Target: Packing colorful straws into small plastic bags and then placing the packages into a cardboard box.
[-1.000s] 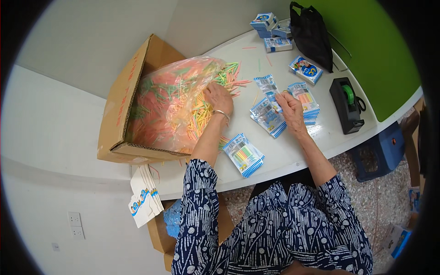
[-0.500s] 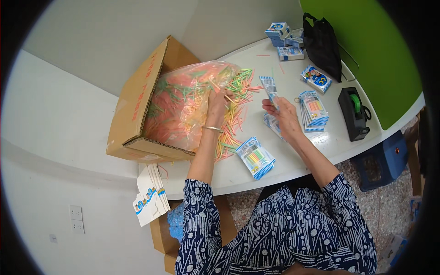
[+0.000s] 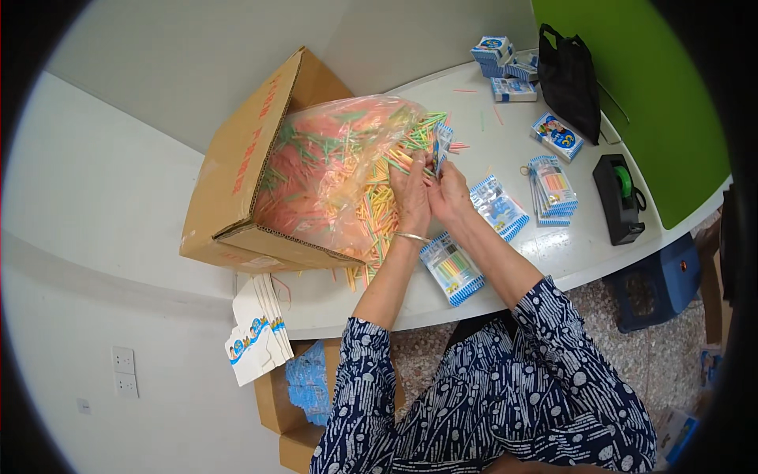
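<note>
Out of a clear plastic bag [image 3: 347, 138] spills a heap of thin coloured sticks [image 3: 379, 207], pink, green, yellow and orange. At the heap's right side my left hand [image 3: 410, 197] is closed on a few of these sticks. Right against it, my right hand [image 3: 452, 193] grips a small blue-and-white packet [image 3: 441, 148] held upright, its lower end hidden by the fingers. Below my wrists lies a packet filled with coloured sticks [image 3: 452, 268]. Another blue-and-white packet [image 3: 499, 207] rests beside my right forearm.
The bag sits in a tipped cardboard box [image 3: 237, 158]. To the right are a stack of filled packets [image 3: 553, 189], a black tape dispenser [image 3: 618, 197], a black bag [image 3: 568, 83] and small boxes [image 3: 513, 89]. Flat white cartons [image 3: 260, 332] hang at the table's front left edge.
My left hand has come right, out of the heap, with sticks in it. My right hand has moved left with the packet, and the two hands now meet.
</note>
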`<act>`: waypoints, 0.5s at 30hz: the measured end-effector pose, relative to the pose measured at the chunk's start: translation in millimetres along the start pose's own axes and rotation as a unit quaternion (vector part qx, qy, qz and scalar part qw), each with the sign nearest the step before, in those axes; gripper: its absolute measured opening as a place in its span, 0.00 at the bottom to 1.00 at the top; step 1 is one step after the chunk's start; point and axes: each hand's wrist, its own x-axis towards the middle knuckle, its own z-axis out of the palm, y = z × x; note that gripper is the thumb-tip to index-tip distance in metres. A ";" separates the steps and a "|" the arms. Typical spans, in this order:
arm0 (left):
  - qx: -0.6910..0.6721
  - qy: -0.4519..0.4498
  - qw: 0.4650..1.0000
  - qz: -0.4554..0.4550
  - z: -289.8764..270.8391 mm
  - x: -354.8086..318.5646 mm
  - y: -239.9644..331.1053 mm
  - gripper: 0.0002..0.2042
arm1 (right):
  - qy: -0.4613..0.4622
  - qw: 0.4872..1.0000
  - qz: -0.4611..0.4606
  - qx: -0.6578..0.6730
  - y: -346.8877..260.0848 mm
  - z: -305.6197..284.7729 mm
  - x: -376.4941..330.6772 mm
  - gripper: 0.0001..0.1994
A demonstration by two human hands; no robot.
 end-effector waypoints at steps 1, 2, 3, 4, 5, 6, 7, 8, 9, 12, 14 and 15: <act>-0.002 0.000 1.000 -0.001 4.5 -1.1 0.9 0.08 | -0.010 1.000 -0.002 -0.005 -0.2 -0.1 2.1 0.08; 0.019 0.008 1.000 0.015 9.1 -2.5 1.7 0.08 | -0.019 1.000 -0.005 -0.011 -0.8 -0.7 3.8 0.09; 0.039 0.017 0.999 0.031 13.3 -3.8 3.1 0.07 | -0.018 1.000 -0.007 -0.012 -1.3 -1.4 5.2 0.09; 0.039 0.018 0.999 0.033 10.7 -3.5 3.7 0.07 | -0.013 1.000 -0.012 -0.017 0.5 1.2 4.5 0.09; 0.061 0.020 0.998 0.023 8.0 -2.9 4.4 0.06 | -0.007 1.000 -0.017 -0.022 1.4 3.3 3.9 0.10; 0.083 0.021 0.996 0.014 5.9 -2.1 4.6 0.05 | -0.008 1.000 -0.016 -0.023 1.6 5.0 3.3 0.10; 0.083 0.021 0.996 0.014 3.5 -0.9 2.4 0.05 | -0.021 0.999 -0.014 -0.039 2.3 4.0 4.0 0.11; 0.074 0.023 0.997 0.010 1.7 0.8 -0.1 0.04 | -0.034 0.998 -0.012 -0.056 2.5 3.0 4.8 0.12; 0.064 0.024 0.998 0.006 0.0 2.2 -2.7 0.03 | -0.034 0.998 -0.012 -0.057 2.0 1.7 5.6 0.12; 0.093 -0.002 0.996 0.001 -1.0 1.2 -8.9 0.04 | -0.037 0.995 0.002 -0.091 -3.1 -1.9 6.5 0.11; 0.081 -0.027 0.996 0.005 -19.3 3.8 -14.3 0.06 | -0.070 0.993 -0.009 -0.097 -0.2 -1.7 1.9 0.10; 0.070 -0.052 0.996 0.008 -30.1 5.5 -16.3 0.09 | -0.073 0.993 -0.006 -0.097 1.2 -1.4 -2.5 0.10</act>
